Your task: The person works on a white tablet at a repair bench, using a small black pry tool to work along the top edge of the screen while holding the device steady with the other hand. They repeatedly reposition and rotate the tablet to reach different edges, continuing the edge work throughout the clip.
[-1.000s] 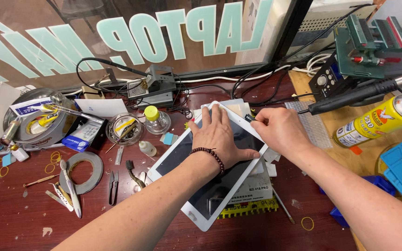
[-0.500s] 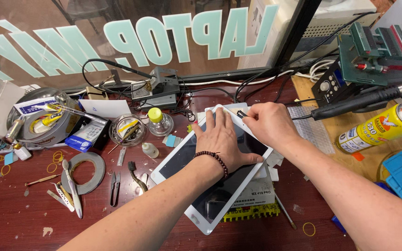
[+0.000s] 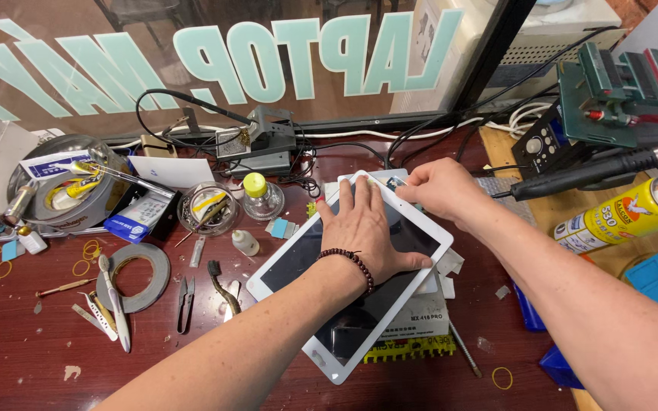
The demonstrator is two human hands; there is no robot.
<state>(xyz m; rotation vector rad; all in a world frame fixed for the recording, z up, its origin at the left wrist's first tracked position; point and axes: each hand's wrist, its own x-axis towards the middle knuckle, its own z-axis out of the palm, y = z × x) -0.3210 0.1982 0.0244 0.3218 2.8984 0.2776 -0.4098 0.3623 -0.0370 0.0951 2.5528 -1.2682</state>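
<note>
Left hand lies open and flat on the white tablet at bench centre. Right hand, fingers closed, pinches at its twelve o'clock corner; the screen looks mostly seated, barely lifted.

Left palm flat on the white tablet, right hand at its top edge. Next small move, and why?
Probably keep the left hand pressing flat and work the right hand a little further along the top edge of the white tablet. The tablet rests tilted on a small stack, so the palm is what steadies it; the right fingertips are pinched at the far corner, though whatever they hold there is too hidden to tell.
</note>
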